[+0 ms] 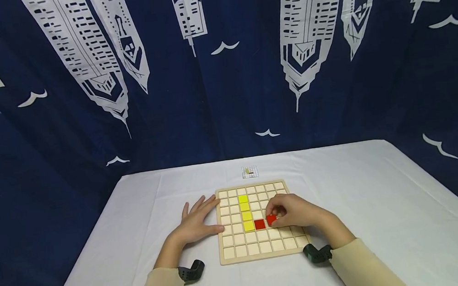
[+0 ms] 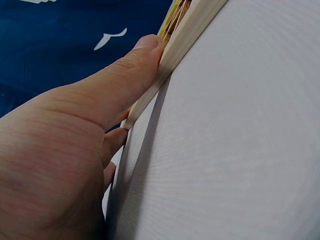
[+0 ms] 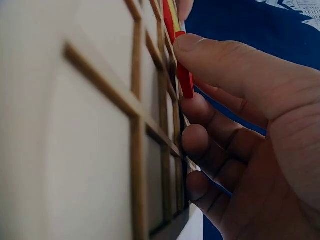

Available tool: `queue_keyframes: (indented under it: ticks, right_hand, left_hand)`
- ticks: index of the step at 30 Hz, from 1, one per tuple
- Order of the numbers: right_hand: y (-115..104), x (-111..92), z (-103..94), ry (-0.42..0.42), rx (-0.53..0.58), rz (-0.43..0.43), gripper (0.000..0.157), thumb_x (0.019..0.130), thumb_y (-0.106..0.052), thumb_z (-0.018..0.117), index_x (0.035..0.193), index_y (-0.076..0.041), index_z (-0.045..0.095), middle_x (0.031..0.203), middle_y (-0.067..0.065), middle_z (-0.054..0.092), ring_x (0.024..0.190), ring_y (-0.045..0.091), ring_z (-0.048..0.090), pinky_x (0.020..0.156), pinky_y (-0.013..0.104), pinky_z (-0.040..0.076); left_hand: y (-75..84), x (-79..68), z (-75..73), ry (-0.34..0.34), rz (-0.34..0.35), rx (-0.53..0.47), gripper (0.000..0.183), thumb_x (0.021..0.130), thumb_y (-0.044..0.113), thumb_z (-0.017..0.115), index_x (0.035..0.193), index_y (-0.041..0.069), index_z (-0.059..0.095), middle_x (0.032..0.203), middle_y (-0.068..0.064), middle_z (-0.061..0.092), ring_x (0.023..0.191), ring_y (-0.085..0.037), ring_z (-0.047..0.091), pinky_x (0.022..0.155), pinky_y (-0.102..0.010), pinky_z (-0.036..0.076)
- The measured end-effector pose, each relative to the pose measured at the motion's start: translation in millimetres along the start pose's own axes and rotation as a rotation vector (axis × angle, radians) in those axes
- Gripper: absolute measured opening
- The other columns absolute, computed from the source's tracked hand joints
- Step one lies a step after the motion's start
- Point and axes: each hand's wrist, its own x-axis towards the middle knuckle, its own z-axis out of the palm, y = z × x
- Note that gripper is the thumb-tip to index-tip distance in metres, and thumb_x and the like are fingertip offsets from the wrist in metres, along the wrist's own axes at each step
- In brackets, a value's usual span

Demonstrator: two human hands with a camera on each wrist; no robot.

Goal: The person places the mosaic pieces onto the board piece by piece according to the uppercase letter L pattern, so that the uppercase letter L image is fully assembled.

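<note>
A wooden grid board (image 1: 247, 250) lies on the white table. My right hand (image 1: 297, 210) pinches a red square tile (image 1: 271, 220) between thumb and fingers, tilted low over the board's cells. In the right wrist view the thumb presses on the red tile (image 3: 185, 75), with the other fingertips close to the grid. Just left of it, another red tile (image 1: 259, 224) sits in a cell, beside the lowest of a column of several yellow tiles (image 1: 246, 216). My left hand (image 1: 195, 224) rests along the board's left edge, fingers spread and thumb (image 2: 130, 70) touching the rim.
Behind the board lies a small card (image 1: 250, 172) printed with a coloured grid pattern. A dark blue curtain (image 1: 208, 94) with white building prints hangs behind the white table (image 1: 137, 225). Each wrist wears a black device, the left wrist device (image 1: 191, 272) being beside the board's near corner.
</note>
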Motion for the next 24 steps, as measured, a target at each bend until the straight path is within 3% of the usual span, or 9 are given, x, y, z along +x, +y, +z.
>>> queue_keyframes:
  ticks: [11,24]
  right_hand:
    - [-1.8,1.3,3.9,0.005,-0.022,0.019,0.021,0.079,-0.013,0.083,0.095,-0.016,0.070,0.084,0.003,0.057,0.075,0.014,0.047,0.063,0.020,0.038]
    - [0.8,-0.9,2.5,-0.012,-0.009,-0.018,0.017,0.081,-0.010,0.080,0.095,-0.015,0.071,0.084,-0.001,0.060,0.076,0.010,0.050,0.066,0.019,0.043]
  left_hand:
    - [-0.8,-0.3,1.0,0.001,0.005,-0.002,0.088,0.079,0.054,0.078,0.153,0.023,0.042,0.165,-0.001,0.030,0.157,-0.031,0.013,0.121,-0.066,-0.010]
    - [-1.3,-0.2,3.0,0.001,-0.001,-0.019,0.086,0.080,0.052,0.078,0.152,0.023,0.043,0.165,-0.002,0.031,0.157,-0.032,0.013,0.121,-0.066,-0.010]
